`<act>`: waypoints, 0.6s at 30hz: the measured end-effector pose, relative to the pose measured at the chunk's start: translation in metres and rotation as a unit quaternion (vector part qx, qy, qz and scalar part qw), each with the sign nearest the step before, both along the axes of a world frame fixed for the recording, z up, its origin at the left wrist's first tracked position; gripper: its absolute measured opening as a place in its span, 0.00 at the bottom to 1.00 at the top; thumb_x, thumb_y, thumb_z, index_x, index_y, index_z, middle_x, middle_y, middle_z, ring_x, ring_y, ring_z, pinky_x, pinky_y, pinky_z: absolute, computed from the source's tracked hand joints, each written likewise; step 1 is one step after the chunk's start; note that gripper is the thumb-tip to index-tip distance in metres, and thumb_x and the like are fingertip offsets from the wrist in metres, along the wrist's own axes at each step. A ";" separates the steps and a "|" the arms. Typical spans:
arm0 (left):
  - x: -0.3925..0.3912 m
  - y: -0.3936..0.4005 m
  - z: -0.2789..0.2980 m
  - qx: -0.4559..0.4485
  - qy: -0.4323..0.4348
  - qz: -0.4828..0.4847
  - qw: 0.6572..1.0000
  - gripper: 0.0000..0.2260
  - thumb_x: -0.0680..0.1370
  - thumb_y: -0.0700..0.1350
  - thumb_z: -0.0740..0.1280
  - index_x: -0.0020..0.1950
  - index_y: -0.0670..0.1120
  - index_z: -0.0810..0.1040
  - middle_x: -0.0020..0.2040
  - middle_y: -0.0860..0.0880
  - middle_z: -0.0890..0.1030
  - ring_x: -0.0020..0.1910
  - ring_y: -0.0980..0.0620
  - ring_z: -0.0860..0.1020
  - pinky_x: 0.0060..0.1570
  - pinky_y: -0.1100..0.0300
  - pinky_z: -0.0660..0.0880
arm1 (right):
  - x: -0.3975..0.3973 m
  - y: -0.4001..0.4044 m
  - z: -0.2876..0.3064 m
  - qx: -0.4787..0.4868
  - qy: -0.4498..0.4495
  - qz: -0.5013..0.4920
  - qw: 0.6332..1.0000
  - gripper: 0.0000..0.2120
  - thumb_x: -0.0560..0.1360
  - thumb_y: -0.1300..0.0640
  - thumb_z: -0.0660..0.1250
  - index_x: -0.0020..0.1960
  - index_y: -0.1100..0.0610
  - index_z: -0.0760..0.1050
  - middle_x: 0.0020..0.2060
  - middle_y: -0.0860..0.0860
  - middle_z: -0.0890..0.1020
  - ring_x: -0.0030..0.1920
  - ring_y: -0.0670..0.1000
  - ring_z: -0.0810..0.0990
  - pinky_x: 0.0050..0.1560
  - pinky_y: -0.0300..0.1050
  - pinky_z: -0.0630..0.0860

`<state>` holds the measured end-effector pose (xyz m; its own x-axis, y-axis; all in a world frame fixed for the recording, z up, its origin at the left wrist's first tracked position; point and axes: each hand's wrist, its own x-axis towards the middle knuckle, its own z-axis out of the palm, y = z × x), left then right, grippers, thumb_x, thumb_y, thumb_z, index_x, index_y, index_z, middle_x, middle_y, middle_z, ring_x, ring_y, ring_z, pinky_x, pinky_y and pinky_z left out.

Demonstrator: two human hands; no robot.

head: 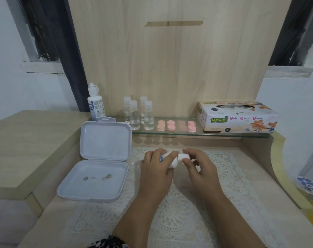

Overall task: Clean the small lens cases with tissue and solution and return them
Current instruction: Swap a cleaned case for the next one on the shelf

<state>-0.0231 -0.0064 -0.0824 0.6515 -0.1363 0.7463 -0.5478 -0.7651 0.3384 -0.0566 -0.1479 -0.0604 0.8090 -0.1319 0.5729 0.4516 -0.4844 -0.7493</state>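
Both hands meet over the lace mat (214,178), left hand (156,170) gripping a white bottle (173,161) (sideways), right hand (199,166) apparently pinching its cap.

On the shelf (188,134) at the back stand, left to right, a solution bottle (95,104), four small bottles (138,112), the lens cases (176,125) and a tissue box (238,117). Before it, on the worktop (50,221), an open box (98,160) lies left of both hands.
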 end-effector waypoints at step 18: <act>-0.002 0.001 0.001 -0.002 0.002 0.008 1.000 0.26 0.67 0.42 0.76 0.61 0.59 0.73 0.55 0.53 0.76 0.53 0.51 0.69 0.43 0.50 0.75 | -0.003 0.000 0.002 0.050 0.057 -0.031 0.997 0.05 0.79 0.51 0.64 0.53 0.43 0.76 0.44 0.40 0.80 0.44 0.41 0.77 0.40 0.29 0.70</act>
<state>-0.0251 -0.0054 -0.0818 0.6571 -0.1233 0.7437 -0.5344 -0.7720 0.3442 -0.0598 -0.1481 -0.0586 0.8565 -0.2346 0.4597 0.3330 -0.4294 -0.8395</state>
